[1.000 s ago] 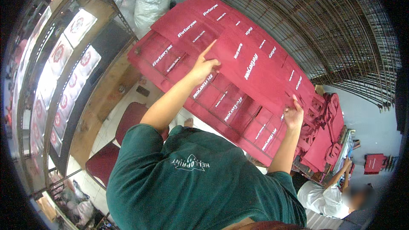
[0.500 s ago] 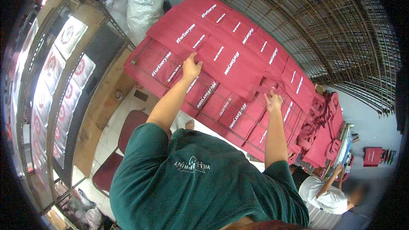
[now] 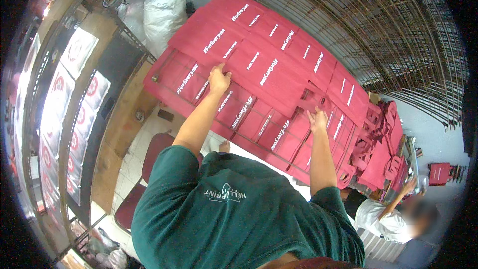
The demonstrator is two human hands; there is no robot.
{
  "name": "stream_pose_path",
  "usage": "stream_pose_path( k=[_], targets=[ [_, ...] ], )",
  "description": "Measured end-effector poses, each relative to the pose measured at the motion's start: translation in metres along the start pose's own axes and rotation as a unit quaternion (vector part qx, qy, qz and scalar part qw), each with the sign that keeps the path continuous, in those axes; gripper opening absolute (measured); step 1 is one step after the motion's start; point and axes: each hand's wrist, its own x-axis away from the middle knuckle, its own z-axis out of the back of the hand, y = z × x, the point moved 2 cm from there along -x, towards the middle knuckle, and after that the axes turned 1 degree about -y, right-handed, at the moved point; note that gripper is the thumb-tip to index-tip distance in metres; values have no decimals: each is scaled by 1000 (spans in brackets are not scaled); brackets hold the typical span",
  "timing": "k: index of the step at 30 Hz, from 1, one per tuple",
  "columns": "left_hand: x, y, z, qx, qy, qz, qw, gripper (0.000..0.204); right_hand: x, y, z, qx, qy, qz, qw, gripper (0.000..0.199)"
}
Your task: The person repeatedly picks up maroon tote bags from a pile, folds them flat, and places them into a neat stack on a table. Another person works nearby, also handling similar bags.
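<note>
Red bag (image 3: 260,74) has shifted toward ten o'clock, left hand (image 3: 219,79) at its nine-o'clock edge, right hand (image 3: 319,119) apart at four, grips unclear, wire rack (image 3: 155,77) showing toward six.

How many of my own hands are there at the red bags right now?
2: your left hand is at the near edge of a red bag, and your right hand is beside a red handle. Some fingers may be hidden.

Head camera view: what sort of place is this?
Probably a printing workshop: red fabric bags with white lettering lie laid out in rows, pale sheets with round red designs lie at left, and large wire racks stand beyond the bags.
</note>
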Motion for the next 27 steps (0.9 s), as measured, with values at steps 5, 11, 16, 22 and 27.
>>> stream_pose_path(
  k=[5,11,16,22,27],
  targets=[
    [-6,-13,-5,-2,7,-18,1000,44,-5,7,4,-19,-7,-13,1000,54],
    [-7,-24,-10,4,16,-8,1000,44,-15,15,7,-3,-12,16,1000,70],
    [-6,-20,-12,-21,17,-35,999,44,-21,25,20,-26,-16,40,999,77],
    [-6,-19,-12,30,38,-50,998,40,-30,28,30,-65,-99,41,992,84],
    [-6,-6,-6,52,18,-29,998,41,-18,17,23,-4,-64,-2,998,86]
  ],
)
